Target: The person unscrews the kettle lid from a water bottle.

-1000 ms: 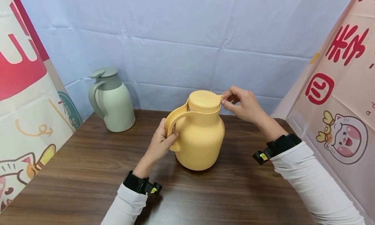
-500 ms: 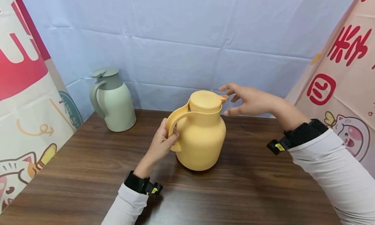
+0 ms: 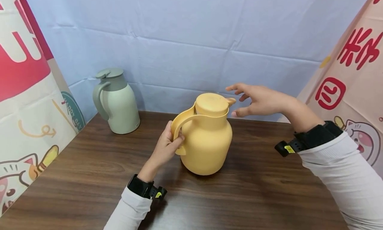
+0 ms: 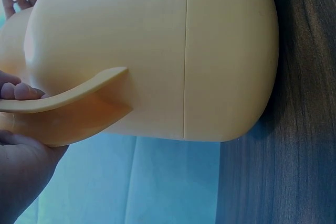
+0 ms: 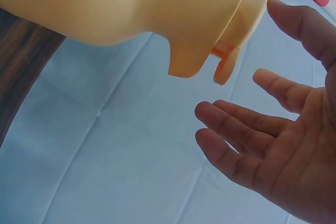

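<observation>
Green jug (image 3: 116,102) stands far left. Mid-surface, the yellow jug (image 3: 206,140) sits upright, left hand (image 3: 166,146) clamped round its handle (image 3: 179,121), the sound hold for a smooth, likely heavy, rigid body. Right hand (image 3: 258,100) hovers spread beside the lid tab (image 3: 231,101), touching nothing.

A dark brown wood-grain desk (image 3: 89,176) fills the foreground. Behind it hangs a creased pale blue cloth (image 3: 185,40) as a back wall. A banner with red shapes and cartoon cats (image 3: 27,100) stands on the left, and a pinkish banner with red characters (image 3: 353,73) on the right. The light is soft and even.
</observation>
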Tool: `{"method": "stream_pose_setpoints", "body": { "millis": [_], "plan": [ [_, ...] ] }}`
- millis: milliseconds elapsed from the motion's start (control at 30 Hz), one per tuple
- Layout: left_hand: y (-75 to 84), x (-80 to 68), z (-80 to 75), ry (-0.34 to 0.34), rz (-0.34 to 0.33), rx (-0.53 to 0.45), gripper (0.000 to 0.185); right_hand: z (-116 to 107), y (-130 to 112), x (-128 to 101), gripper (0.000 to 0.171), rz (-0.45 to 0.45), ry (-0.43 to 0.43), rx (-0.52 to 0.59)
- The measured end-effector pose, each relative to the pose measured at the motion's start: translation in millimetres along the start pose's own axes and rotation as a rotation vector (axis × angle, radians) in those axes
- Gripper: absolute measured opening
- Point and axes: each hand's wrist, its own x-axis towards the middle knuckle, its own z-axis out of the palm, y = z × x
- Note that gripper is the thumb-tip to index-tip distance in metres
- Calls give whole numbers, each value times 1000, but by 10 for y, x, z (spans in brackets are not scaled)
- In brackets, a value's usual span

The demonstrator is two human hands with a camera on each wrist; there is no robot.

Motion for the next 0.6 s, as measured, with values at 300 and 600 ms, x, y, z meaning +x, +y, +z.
{"method": "stream_pose_setpoints", "body": {
  "millis": [300, 600],
  "plan": [
    [5, 7, 6, 6, 0, 18, 12, -4, -139, 191, 65, -20, -37, -64],
    [-10, 8, -5, -7, 10, 3, 13, 90, -222, 421, 78, -81, -59, -54]
  ]
}}
